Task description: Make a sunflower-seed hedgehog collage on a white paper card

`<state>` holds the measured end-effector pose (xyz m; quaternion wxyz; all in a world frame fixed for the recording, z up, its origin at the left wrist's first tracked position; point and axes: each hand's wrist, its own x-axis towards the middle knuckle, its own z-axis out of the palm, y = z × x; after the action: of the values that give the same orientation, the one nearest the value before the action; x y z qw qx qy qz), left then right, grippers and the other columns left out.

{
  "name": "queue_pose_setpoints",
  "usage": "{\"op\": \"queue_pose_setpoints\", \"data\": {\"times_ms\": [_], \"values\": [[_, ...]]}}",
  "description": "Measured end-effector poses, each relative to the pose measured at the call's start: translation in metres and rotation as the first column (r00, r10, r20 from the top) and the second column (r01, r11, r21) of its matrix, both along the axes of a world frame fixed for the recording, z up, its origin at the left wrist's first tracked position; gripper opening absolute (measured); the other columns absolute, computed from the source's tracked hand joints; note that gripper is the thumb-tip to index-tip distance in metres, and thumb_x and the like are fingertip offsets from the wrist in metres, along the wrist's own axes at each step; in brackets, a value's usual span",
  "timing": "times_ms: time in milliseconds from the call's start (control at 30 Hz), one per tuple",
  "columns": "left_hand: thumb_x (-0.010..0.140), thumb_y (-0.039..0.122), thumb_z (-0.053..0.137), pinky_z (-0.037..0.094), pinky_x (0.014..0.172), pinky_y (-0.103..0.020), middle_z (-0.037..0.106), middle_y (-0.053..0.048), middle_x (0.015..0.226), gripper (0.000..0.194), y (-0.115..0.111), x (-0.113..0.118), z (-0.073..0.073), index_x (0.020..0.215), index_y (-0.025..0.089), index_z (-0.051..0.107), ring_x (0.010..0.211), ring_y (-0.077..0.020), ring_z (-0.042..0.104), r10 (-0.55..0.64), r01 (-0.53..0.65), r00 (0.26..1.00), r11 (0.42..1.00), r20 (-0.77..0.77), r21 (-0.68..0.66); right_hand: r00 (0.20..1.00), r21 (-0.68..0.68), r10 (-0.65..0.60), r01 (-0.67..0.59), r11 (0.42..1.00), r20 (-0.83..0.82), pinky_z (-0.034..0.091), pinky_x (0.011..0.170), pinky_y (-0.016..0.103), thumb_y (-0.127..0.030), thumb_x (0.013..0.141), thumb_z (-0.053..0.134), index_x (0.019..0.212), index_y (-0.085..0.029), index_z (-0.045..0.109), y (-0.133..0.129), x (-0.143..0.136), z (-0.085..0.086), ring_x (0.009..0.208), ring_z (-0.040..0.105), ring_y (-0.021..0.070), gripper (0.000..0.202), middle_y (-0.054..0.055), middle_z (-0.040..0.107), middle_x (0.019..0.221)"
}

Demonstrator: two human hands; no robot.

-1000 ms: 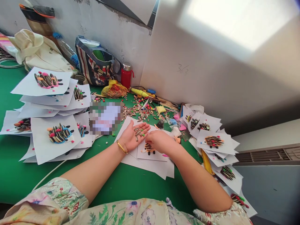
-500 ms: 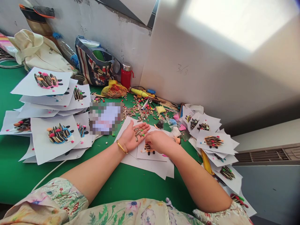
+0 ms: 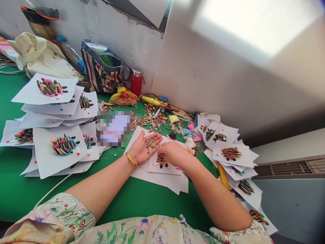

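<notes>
Lying loose at the centre of the frame, on the upturned, uncurled left hand (image 3: 142, 148) — striped seeds (image 3: 148, 149) and green balls (image 3: 154, 146). Just right of there, partly covered by the curled right hand (image 3: 175, 154), a seed-covered figure (image 3: 160, 160) on a white card (image 3: 162, 169) — fingertips hidden, pinched or apart impossible to tell. Toward upper centre, scattered seeds (image 3: 141, 122); at left and right, piled picture cards (image 3: 43, 162).

L grip (image 3: 142, 147) palm-up w/ seeds (image 3: 148, 141) & grn balls (image 3: 155, 146); R grip (image 3: 174, 153) at seed pic (image 3: 161, 162).
</notes>
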<state>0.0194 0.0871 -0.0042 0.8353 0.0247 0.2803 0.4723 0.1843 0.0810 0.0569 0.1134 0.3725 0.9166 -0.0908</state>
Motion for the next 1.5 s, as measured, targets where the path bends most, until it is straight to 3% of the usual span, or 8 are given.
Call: {"op": "queue_pose_setpoints", "data": {"times_ms": [267,567,800,1233,1367,1500], "values": [[0.097,0.061,0.029,0.054,0.097,-0.039,0.059,-0.021,0.132,0.064,0.001,0.0,-0.001,0.114,0.009,0.063,0.122,-0.0279,0.059,-0.005,0.005,1.0,1.0,0.001,0.008,0.999,-0.017,-0.031,0.03,0.999,-0.03,0.037,0.064,0.025,-0.009,0.081,0.057,0.082,-0.021,0.075,0.0,-0.001,-0.006,0.076,0.059,0.0157,0.021,0.003,0.071,0.086],[0.097,0.06,0.03,0.054,0.096,-0.04,0.061,-0.021,0.129,0.063,0.001,0.0,0.0,0.114,0.01,0.064,0.121,-0.0279,0.06,-0.001,0.001,1.0,1.0,0.001,0.0,0.997,0.013,-0.016,0.017,1.0,-0.078,0.035,0.061,0.025,-0.006,0.078,0.058,0.073,-0.02,0.072,-0.001,0.0,-0.012,0.071,0.056,0.0156,0.02,0.002,0.069,0.078],[0.097,0.06,0.03,0.055,0.094,-0.037,0.061,-0.021,0.129,0.062,0.0,0.0,0.001,0.114,0.01,0.063,0.121,-0.0275,0.06,0.0,0.0,1.0,1.0,0.005,-0.004,0.984,0.008,-0.031,0.033,0.999,-0.177,0.038,0.068,0.025,-0.011,0.083,0.061,0.088,-0.021,0.075,-0.003,0.006,-0.009,0.081,0.058,0.0159,0.017,0.003,0.068,0.086],[0.097,0.06,0.031,0.057,0.09,-0.036,0.062,-0.021,0.128,0.062,0.0,0.0,0.003,0.116,0.009,0.062,0.119,-0.027,0.061,0.003,-0.003,1.0,1.0,0.005,-0.015,0.985,-0.042,-0.008,0.001,0.999,-0.171,0.034,0.062,0.025,-0.012,0.082,0.061,0.075,-0.018,0.075,-0.004,-0.002,-0.01,0.073,0.053,0.0131,0.017,0.003,0.067,0.083],[0.097,0.06,0.031,0.057,0.091,-0.036,0.062,-0.021,0.128,0.062,0.0,0.0,0.003,0.116,0.01,0.062,0.117,-0.027,0.062,0.006,-0.006,1.0,1.0,0.013,-0.013,0.976,0.012,-0.015,0.018,1.0,-0.218,0.036,0.065,0.026,-0.016,0.084,0.063,0.077,-0.019,0.075,-0.004,0.002,-0.01,0.076,0.055,0.0145,0.014,0.003,0.067,0.081],[0.097,0.059,0.031,0.057,0.09,-0.036,0.063,-0.022,0.125,0.062,-0.001,0.0,0.004,0.118,0.008,0.061,0.113,-0.027,0.065,0.009,-0.01,0.999,1.0,0.031,0.009,0.94,0.099,-0.081,0.121,0.988,-0.332,0.041,0.073,0.028,-0.017,0.087,0.06,0.087,-0.019,0.074,-0.006,0.003,-0.009,0.083,0.058,0.0166,0.014,0.005,0.068,0.087]]}}
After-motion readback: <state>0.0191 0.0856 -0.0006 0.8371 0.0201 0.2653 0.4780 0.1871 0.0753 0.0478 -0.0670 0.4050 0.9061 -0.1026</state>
